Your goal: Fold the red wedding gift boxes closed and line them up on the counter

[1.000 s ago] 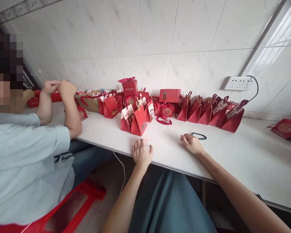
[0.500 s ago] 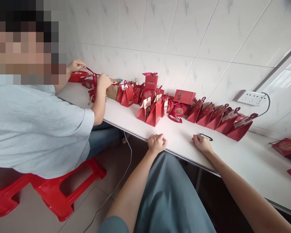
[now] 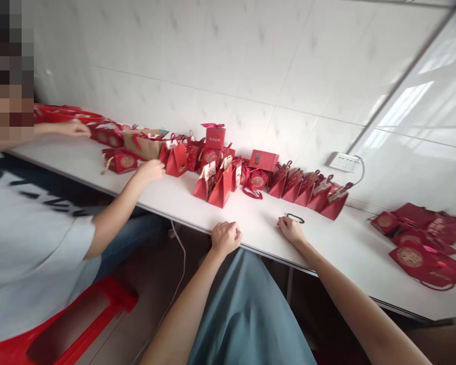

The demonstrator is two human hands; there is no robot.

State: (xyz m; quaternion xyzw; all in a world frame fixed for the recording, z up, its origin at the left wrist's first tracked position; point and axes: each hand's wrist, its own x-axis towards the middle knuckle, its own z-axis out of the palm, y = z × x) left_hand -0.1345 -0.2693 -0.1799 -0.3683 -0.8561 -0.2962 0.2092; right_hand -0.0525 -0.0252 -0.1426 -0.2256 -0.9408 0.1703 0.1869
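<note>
My left hand [image 3: 225,237] rests at the front edge of the white table [image 3: 345,248], fingers curled into a loose fist with nothing visible in them. My right hand [image 3: 291,229] lies on the table a little to the right, fingers curled down, beside a black hair tie [image 3: 295,218]. Just beyond my hands stand two red triangular gift bags [image 3: 215,185]. A row of similar red bags [image 3: 307,190] leans along the wall to the right.
A person in a light shirt sits on a red stool [image 3: 79,324] at my left, one hand [image 3: 151,170] by a red bag, the other further left. Flat red bags [image 3: 421,238] are piled at far right. A wall socket [image 3: 342,161] sits behind.
The view has swung and pulled back, showing more of the table's right end. The neighbour's hands have lowered to the table. My left hand closed from flat into a fist a second ago.
</note>
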